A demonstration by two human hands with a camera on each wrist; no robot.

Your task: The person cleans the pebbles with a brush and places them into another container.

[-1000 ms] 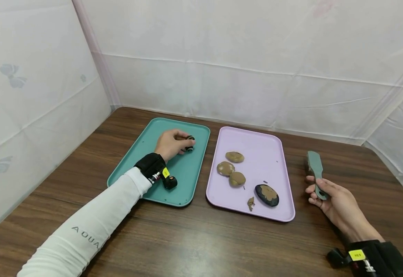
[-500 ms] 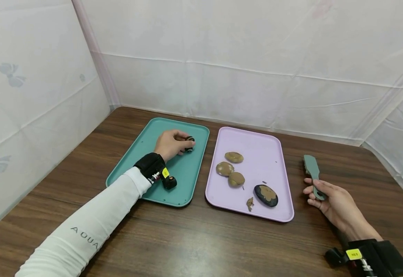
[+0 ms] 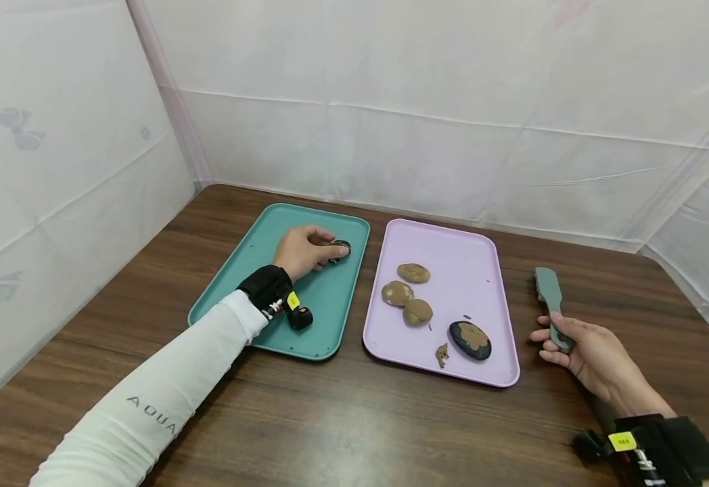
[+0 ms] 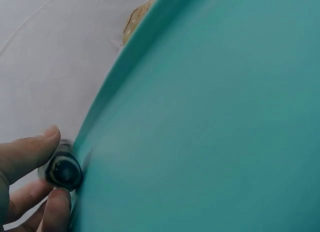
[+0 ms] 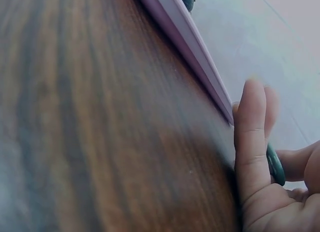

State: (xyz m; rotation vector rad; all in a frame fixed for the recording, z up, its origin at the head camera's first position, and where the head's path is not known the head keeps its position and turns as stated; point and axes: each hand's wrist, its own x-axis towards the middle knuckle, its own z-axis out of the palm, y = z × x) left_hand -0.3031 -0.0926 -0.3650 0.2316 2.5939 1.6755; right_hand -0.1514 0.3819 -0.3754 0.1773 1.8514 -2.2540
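Note:
My left hand (image 3: 307, 251) is over the teal tray (image 3: 314, 338) in the head view, thumb and fingers pinching a small dark stone (image 3: 342, 249). In the left wrist view this stone (image 4: 65, 171) looks glossy and rounded, with paler bands round it, close to the tray's rim. Right of the lilac tray (image 3: 464, 250), my right hand (image 3: 592, 355) holds a grey-green brush (image 3: 549, 291) by its handle, thumb on top, head pointing away from me. Only the handle's end (image 5: 275, 164) shows between the fingers in the right wrist view; the rest is hidden.
On the lilac tray lie several brown, mud-coated stones (image 3: 418, 312), a larger black stone (image 3: 471, 340) with a brown patch, and a loose brown crumb (image 3: 442, 355). Dark wooden table (image 3: 306, 419) surrounds both trays. White sheeting (image 3: 391, 155) stands behind and at the sides.
The dark stone has turned in my left fingers and shifted slightly right. My right hand has tipped the brush a little to the left. The stones on the lilac tray stay put.

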